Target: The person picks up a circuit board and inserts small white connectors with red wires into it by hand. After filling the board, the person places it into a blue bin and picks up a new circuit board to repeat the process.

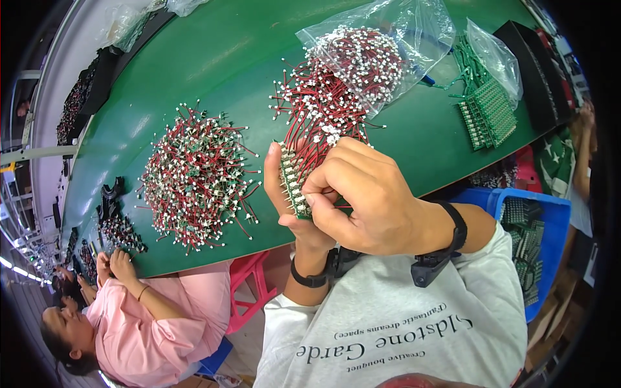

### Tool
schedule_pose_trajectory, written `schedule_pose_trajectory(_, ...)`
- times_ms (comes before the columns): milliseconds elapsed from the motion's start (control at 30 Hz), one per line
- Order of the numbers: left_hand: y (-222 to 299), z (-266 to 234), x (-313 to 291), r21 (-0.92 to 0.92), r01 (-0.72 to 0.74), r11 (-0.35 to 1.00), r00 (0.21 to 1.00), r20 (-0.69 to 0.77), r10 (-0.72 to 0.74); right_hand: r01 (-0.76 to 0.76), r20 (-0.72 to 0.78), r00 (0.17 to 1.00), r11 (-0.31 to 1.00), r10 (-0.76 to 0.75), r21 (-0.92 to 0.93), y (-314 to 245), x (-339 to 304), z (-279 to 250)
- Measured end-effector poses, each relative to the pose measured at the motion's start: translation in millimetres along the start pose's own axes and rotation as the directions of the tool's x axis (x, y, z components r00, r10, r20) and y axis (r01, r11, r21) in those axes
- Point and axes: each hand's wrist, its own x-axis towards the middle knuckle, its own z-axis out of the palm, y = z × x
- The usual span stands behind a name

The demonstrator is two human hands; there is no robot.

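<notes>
Over the table [239, 45] near its front edge, the left hand [309, 234] holds the board [289, 174], the right hand [372, 197] is pinched narrow at the board's right side, contents indiscernible, a wire pile [197, 178] lies left, and a wire heap [320, 97] lies beyond, partly under a bag [424, 32].

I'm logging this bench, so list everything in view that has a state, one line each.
Left hand: holding the green board strip
Green board strip: tilted
Right hand: closed at the strip; anything pinched is hidden
Larger clear bag: open, red wires spilling out
Smaller clear bag: crumpled
Left wire pile: loosely heaped
Board stack: neatly stacked
Blue bin: open, holding green boards
Wristbands: fastened
</notes>
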Motion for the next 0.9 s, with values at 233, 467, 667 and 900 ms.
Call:
schedule_pose_trajectory(233,27,18,17,0.26,-0.211,0.942,0.977,0.065,0.201,0.22,0.015,0.975,0.966,-0.22,-0.139,8,3,-1)
schedule_pose_trajectory(467,35,20,21,0.072,-0.216,0.974,0.974,0.09,0.209,0.174,0.05,0.984,0.984,-0.172,-0.042,6,5,-10)
schedule_pose_trajectory(667,39,23,22,0.1,-0.261,0.96,0.962,0.106,0.251,0.073,0.119,0.99,0.997,-0.078,0.039,2,9,-21)
schedule_pose_trajectory(900,30,20,20,0.125,-0.323,0.938,0.939,0.163,0.302,0.058,0.063,0.997,0.996,-0.054,-0.061,1,10,-25)
